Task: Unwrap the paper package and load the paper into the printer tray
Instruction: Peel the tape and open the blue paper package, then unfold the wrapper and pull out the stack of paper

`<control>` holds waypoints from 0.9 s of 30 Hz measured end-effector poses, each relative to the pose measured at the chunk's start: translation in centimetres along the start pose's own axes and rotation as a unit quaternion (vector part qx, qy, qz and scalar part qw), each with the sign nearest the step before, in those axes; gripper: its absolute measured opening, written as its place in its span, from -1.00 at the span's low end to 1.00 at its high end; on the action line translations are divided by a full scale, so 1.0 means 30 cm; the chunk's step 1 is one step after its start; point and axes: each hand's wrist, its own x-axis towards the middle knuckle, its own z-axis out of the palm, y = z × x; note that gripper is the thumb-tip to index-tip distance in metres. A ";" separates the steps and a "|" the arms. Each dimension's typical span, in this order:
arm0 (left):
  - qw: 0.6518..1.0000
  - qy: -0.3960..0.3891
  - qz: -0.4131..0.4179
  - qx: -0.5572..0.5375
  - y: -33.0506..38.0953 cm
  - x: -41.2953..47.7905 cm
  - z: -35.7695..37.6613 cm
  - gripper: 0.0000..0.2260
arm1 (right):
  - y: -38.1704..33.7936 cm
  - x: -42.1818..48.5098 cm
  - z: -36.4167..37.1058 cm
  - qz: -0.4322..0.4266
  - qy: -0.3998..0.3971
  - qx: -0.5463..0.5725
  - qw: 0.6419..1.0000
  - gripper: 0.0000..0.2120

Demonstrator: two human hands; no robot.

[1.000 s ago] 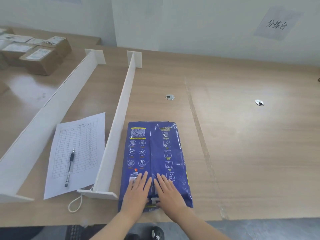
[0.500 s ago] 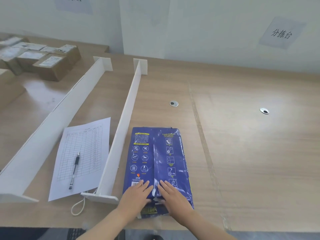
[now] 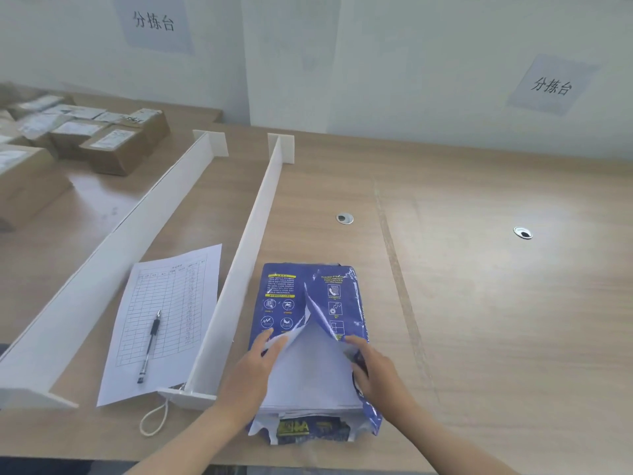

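the pack (image 3: 308,303) lies in the lower middle of the frame on the table (image 3: 479,269), just right of the white divider (image 3: 246,255), its long axis running away from me toward the top of the frame. my left hand (image 3: 253,368) pinches the left flap (image 3: 274,344) of the blue wrapper, and my right hand (image 3: 373,365) pinches the right flap (image 3: 329,317); both are closed on wrapper, not on the paper itself. between them a white wedge of paper (image 3: 311,371) shows, wide at my end and closing to a point about halfway up the pack. so the unopened seam lies straight ahead of both grips, along the long axis, and neither hand is nearer to it; i judge the next pull must go outward and forward together to run the split to the far end. the near end flap (image 3: 308,430) is already folded down toward me at the table's edge. half a second ago both palms lay flat side by side on a closed wrapper with no white showing; now the seam is open and the hands are apart. no printer tray is in view. a form (image 3: 171,303) with a pen (image 3: 149,347) lies left of the divider, well apart.
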 end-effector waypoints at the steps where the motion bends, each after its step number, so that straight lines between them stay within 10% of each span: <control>1: 1.000 0.003 -0.010 -0.004 0.012 0.009 -0.009 -0.66 | 0.005 0.009 -0.008 0.000 0.015 -0.010 1.000 -0.67; 4: 0.995 -0.060 -0.070 0.025 0.034 0.042 -0.028 -0.95 | 0.024 0.034 -0.029 0.017 0.029 -0.082 0.996 -0.66; 13: 0.960 -0.065 -0.085 0.258 0.018 0.076 -0.001 -0.72 | 0.050 0.067 -0.045 0.095 0.021 -0.251 0.963 -0.77; 23: 0.896 -0.039 0.203 0.393 0.054 0.109 0.000 -0.98 | 0.045 0.112 0.006 -0.078 -0.033 -0.508 0.857 -0.77; 27: 0.867 -0.126 0.302 0.376 0.039 0.096 0.012 -0.84 | 0.054 0.112 0.032 -0.175 -0.157 -0.392 0.890 -0.67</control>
